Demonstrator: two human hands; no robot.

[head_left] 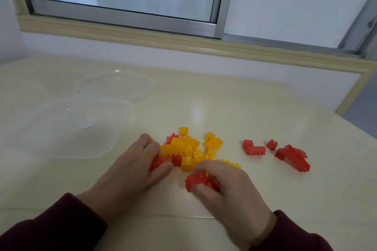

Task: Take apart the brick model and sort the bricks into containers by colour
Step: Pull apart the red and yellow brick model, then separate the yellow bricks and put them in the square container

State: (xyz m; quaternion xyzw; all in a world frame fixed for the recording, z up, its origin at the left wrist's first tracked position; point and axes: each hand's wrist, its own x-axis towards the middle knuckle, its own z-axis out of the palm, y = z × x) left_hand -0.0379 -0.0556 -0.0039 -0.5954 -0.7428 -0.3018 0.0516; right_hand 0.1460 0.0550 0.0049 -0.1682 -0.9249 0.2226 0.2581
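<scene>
A heap of yellow bricks (191,149) lies in the middle of the cream table (224,108), with a few red ones mixed in. My left hand (134,169) grips a red brick piece (158,162) at the heap's left edge; a small red brick (177,160) sits just beside its thumb. My right hand (226,189) is closed around a red brick cluster (195,180) in front of the heap. Three red pieces lie apart at the right: an L-shaped one (253,147), a small one (272,144) and a larger chunk (292,157).
A clear rectangular plastic container (67,128) stands at the left, with a clear round one (116,86) behind it. A wall with a window frame (126,16) runs along the table's far edge. The table's right edge drops off near the corner.
</scene>
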